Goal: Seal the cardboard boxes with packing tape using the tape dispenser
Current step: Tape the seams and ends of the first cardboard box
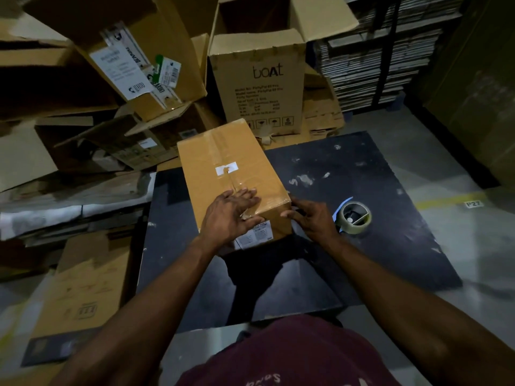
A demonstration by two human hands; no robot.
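Note:
A brown cardboard box (223, 162) lies lengthwise on a dark table (362, 190), with clear tape running along its top seam and a white label near the middle. My left hand (231, 215) lies flat with spread fingers on the near end of the box top, pressing the tape over the edge. My right hand (309, 218) touches the box's near right corner with its fingertips. A roll of clear packing tape (355, 217) on its dispenser core sits on the table just right of my right hand.
A tall open box marked "boat" (262, 87) stands behind the table. Stacked and tilted cartons (125, 65) crowd the left and back. Flattened cardboard (83, 288) lies on the floor at left. Shelving with stacked sheets (390, 57) stands at back right.

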